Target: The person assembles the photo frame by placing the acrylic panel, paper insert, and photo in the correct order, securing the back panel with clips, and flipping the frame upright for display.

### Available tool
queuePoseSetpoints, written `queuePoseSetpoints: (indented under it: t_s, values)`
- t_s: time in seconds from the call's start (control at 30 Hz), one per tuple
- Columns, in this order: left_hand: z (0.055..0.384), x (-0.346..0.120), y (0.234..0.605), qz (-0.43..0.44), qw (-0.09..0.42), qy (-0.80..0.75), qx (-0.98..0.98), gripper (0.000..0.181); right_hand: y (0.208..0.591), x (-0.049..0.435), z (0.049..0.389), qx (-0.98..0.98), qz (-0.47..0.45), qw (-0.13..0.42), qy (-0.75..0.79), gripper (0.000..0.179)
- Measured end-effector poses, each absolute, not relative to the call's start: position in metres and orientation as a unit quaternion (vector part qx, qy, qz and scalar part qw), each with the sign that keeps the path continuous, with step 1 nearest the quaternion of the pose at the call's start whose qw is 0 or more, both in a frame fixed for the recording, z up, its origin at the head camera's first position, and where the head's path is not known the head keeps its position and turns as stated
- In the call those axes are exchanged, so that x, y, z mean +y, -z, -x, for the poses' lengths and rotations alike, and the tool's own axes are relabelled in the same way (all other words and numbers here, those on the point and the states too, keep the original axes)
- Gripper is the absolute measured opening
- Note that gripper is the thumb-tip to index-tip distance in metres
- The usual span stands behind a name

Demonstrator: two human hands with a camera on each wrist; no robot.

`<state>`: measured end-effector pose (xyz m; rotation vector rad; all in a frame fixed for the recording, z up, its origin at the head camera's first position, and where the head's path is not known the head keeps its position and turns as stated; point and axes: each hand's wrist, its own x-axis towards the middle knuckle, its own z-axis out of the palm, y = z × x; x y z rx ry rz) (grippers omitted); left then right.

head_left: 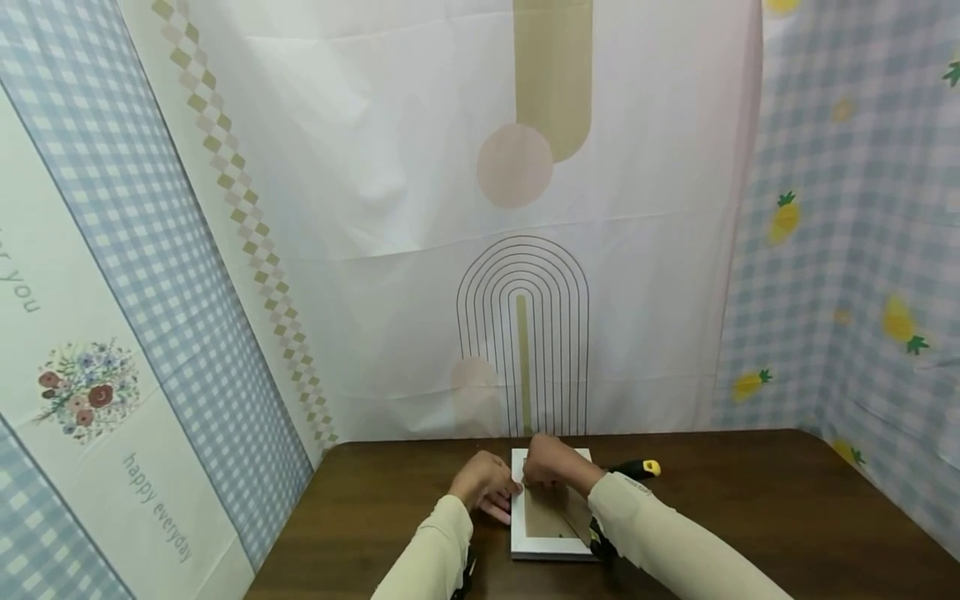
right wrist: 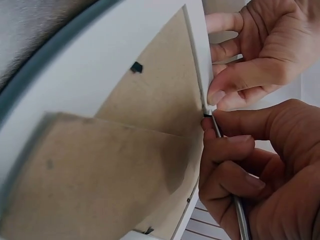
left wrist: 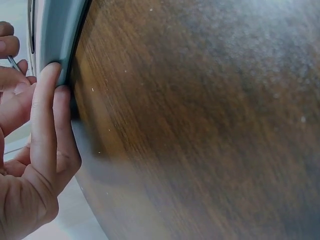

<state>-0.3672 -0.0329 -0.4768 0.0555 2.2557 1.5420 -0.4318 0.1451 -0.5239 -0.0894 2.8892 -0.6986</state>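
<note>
A white picture frame [head_left: 555, 547] lies face down on the table, its brown backing board [head_left: 542, 518] showing. Along its left edge, my left hand [head_left: 486, 482] grips the rim between thumb and fingers. My right hand [head_left: 553, 462] rests over the upper part of the frame and holds a screwdriver by its thin metal shaft [right wrist: 241, 220]; the tip meets a small dark tab at the inner edge, close to the left thumb. A black and yellow handle [head_left: 636, 469] sticks out past the right wrist. Another dark tab [right wrist: 136, 67] and a brown stand flap [right wrist: 95, 170] show on the back.
The dark wooden table [head_left: 390, 508] reaches out on both sides of the frame. Behind it hangs a white patterned cloth [head_left: 375, 333], with blue checked cloths [head_left: 795, 317] at the sides.
</note>
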Motion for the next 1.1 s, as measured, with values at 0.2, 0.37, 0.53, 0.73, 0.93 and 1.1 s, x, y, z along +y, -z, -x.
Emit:
queuePoseSetpoints:
  t_s: [0.2, 0.37, 0.53, 0.73, 0.93, 1.1]
  values:
    - [0.364, -0.033, 0.477, -0.020, 0.197, -0.555, 0.808, 0.012, 0.491, 0.126, 0.410, 0.967, -0.023, 0.119, 0.222, 0.031]
    - [0.362, -0.033, 0.477, -0.022, 0.194, -0.554, 0.809, 0.013, 0.473, 0.119, 0.402, 0.971, -0.027, 0.143, 0.187, 0.036]
    - [0.362, -0.033, 0.474, -0.021, 0.193, -0.555, 0.809, 0.015, 0.503, 0.126, 0.439, 0.975, 0.005, 0.162, 0.151, 0.037]
    - [0.362, -0.033, 0.475, -0.018, 0.198, -0.560, 0.804, 0.015, 0.464, 0.115, 0.407, 0.970, 0.000, 0.183, 0.159, 0.047]
    - [0.367, -0.033, 0.479, -0.015, 0.202, -0.556, 0.806, 0.014, 0.440, 0.112, 0.382, 0.972, 0.003, 0.171, 0.163, 0.054]
    - [0.368, -0.034, 0.477, -0.017, 0.211, -0.547, 0.810, 0.011, 0.447, 0.117, 0.389, 0.963, -0.002, 0.186, 0.194, 0.053]
